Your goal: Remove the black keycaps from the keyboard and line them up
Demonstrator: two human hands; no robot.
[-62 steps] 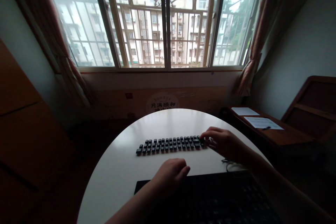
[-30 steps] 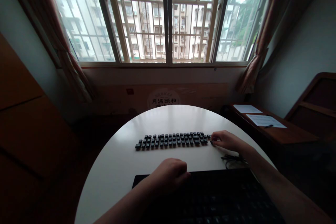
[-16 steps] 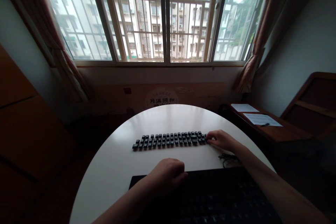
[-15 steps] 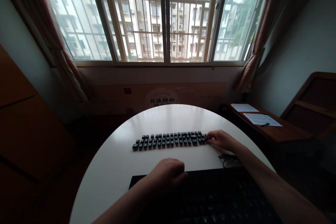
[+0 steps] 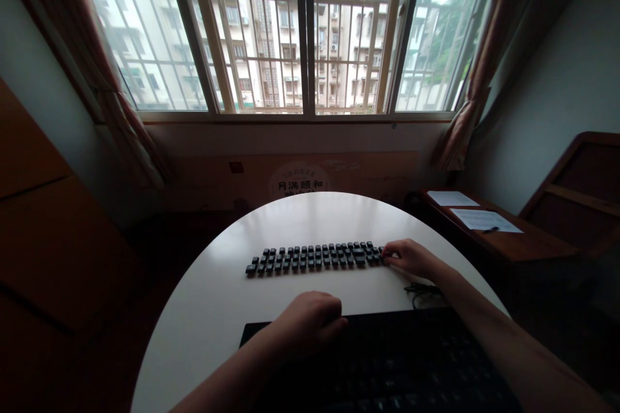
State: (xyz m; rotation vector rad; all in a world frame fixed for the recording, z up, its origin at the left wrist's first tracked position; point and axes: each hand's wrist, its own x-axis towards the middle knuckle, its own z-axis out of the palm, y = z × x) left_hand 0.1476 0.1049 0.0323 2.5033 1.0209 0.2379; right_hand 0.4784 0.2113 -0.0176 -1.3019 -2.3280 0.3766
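Several black keycaps (image 5: 310, 262) stand in rows on the white round table (image 5: 203, 329). My right hand (image 5: 405, 257) is at the right end of these rows, thumb and fingertips pinched round a keycap there that they mostly cover. In front of me lies a dark keyboard (image 5: 387, 361), and parts of its surface are too dim to make out. My left hand (image 5: 314, 316) is closed into a fist over the keyboard's far edge. Its curled fingers hide whatever may be inside.
A black cable (image 5: 422, 290) lies coiled behind the keyboard, beside my right forearm. To the right, a wooden side table (image 5: 537, 242) holds paper sheets (image 5: 484, 220) and a pen (image 5: 491, 230). A barred window (image 5: 305, 45) with tied curtains is ahead.
The whole view has shifted very slightly. Both hands stay in the same places, with no visible change in their grip, and the keycap rows look the same.
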